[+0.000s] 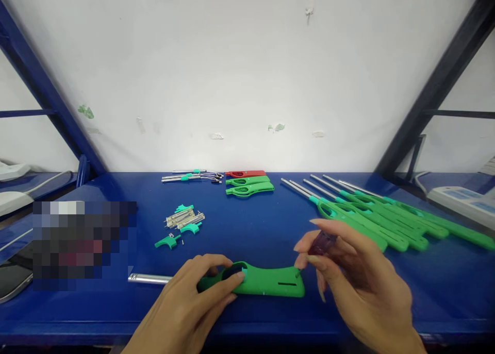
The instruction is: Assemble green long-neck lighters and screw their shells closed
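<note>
On the left of the bench (247,225), teal triggers (191,228) lie beside small clear parts (180,217). The left hand's (189,292) fingers grasp a green lighter (266,282) at the near side, its metal tube (150,279) pointing left. The right hand's (356,276) fingers pinch a purple tool (323,243) at the lighter's right end. Farther right, more green lighters (386,217) lie side by side.

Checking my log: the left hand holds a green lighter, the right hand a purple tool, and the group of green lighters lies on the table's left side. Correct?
Not quite: the head view shows the group of green lighters on the right side of the table. The left hand does hold a green lighter, the right hand a purple tool.
</note>
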Tool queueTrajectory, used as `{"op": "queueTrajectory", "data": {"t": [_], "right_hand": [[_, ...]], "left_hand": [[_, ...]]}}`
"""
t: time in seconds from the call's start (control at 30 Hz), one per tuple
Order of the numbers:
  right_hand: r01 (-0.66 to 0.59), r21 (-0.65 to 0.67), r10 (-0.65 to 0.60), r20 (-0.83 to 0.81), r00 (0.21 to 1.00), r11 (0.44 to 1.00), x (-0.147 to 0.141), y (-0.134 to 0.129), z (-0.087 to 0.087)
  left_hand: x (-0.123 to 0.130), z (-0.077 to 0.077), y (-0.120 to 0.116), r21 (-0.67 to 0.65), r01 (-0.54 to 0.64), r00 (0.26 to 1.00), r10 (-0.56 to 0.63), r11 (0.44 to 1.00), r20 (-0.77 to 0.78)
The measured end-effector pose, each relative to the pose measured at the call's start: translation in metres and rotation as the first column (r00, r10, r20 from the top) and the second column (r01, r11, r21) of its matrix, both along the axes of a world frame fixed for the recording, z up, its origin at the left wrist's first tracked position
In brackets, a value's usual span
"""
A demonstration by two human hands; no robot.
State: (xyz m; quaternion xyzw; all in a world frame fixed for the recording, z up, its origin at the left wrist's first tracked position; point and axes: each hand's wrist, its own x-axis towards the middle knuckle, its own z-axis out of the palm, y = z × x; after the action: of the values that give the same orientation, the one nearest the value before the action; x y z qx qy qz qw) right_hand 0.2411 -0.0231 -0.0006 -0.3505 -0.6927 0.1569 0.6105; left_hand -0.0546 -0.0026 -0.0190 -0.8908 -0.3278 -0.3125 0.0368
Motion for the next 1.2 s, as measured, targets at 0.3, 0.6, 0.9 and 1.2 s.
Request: {"op": "queueTrajectory", "data": {"t": [0.3,0.6,0.9,1.2], "right_hand": [[0.097,0.043,-0.094,-0.068,0.993,0.994,0.003,0.006,0.014],[-0.088,0.077,0.092,-0.054,0.994,0.993,-0.005,-0.002,0.000],[0.131,0.095,-0.124,-0.081,0.989,0.987,0.000,0.001,0.003],[0.035,0.099,-0.035,-0.003,0.999,0.995,0.003,0.004,0.005]], "left_hand": [[0.002,0.004,-0.001,0.022,0.000,1.000,-0.001,1.000,0.019],[0.002,0.004,0.000,0.035,0.011,1.000,-0.012,0.999,0.005],[0.003,0.004,0.001,0.040,-0.002,1.000,0.002,0.999,-0.007],[0.001,0.001,-0.002,0.039,0.004,1.000,-0.004,0.999,0.004]]}}
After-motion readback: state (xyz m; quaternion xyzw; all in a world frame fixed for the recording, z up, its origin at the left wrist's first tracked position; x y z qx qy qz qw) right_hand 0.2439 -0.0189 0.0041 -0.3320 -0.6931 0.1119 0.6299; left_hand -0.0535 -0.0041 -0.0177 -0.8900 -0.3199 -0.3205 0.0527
